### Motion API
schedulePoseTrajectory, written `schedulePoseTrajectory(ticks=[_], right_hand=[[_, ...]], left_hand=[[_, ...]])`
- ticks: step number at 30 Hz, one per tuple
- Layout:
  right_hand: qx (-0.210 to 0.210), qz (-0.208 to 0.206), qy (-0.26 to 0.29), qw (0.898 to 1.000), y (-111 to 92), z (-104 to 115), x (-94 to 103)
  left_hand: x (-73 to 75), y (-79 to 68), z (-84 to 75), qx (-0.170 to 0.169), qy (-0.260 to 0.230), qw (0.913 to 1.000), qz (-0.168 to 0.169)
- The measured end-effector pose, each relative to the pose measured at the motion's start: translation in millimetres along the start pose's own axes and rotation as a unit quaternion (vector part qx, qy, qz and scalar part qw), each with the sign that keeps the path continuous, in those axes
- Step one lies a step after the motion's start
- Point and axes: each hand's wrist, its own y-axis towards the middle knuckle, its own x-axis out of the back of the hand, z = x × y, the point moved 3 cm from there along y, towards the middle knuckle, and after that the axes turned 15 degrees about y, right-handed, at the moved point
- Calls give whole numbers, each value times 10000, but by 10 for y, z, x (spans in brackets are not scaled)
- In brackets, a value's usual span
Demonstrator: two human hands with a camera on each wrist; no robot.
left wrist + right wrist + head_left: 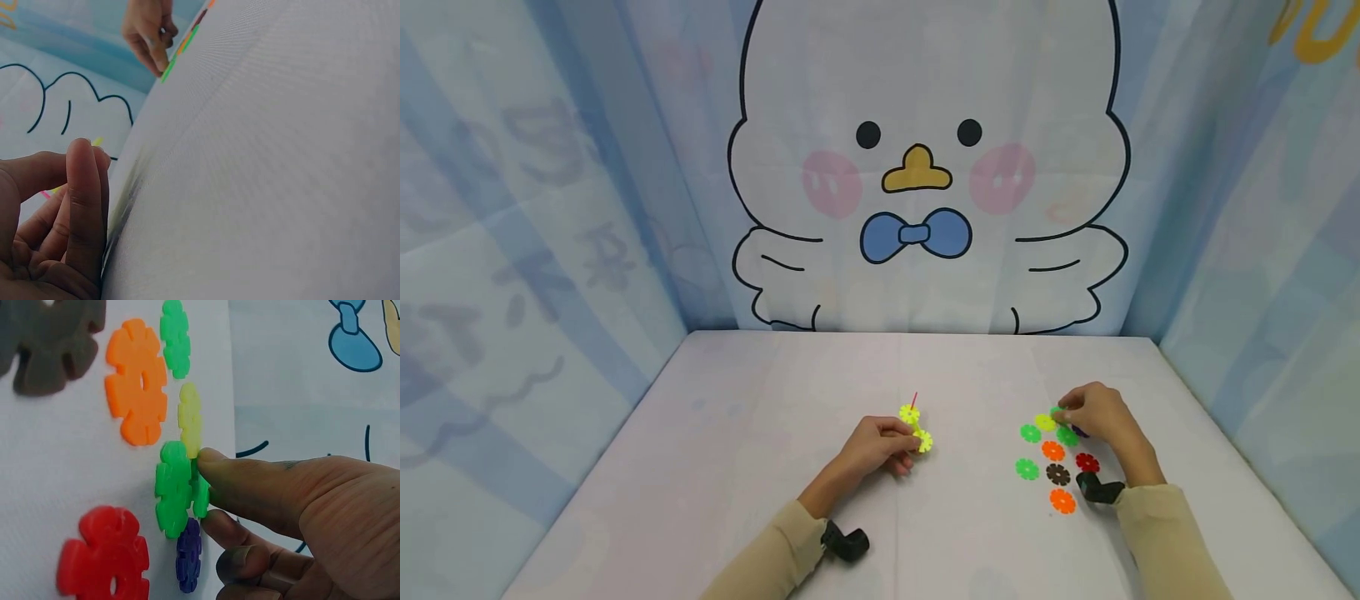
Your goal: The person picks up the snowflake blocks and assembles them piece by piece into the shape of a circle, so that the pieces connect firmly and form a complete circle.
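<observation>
My left hand (872, 446) pinches a small chain of yellow snowflake discs (925, 442) between thumb and fingers. A thin pink disc (914, 400), seen edge-on, sticks up from the chain's far end. In the left wrist view the fingers hide most of this piece. Over the far side of the loose discs, my right hand (1097, 412) has thumb and forefinger on a green snowflake disc (200, 494), gripping its edge. Another green disc (172, 487) partly covers that one. Close by lie a yellow disc (189, 419) and a purple disc (188, 556).
Nearer me on the white table (737, 500) are orange discs (1062, 501), a dark brown disc (1057, 474), a red disc (1087, 462) and more green discs (1027, 469). A printed curtain (925, 292) stands behind the table, with cloth on both sides.
</observation>
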Motion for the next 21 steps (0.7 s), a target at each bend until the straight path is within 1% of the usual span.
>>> schedulePoseTrajectory(ticks=[7,16,21], right_hand=[[-151,48,148,9998,11,-13,-11],[-174,-86,275,9994,31,-71,-11],[-227,-140,322,9991,22,-62,1]], left_hand=[[3,-16,-5,17,23,10000,18],[-4,0,3,33,-24,10000,-14],[2,4,3,12,-74,10000,16]])
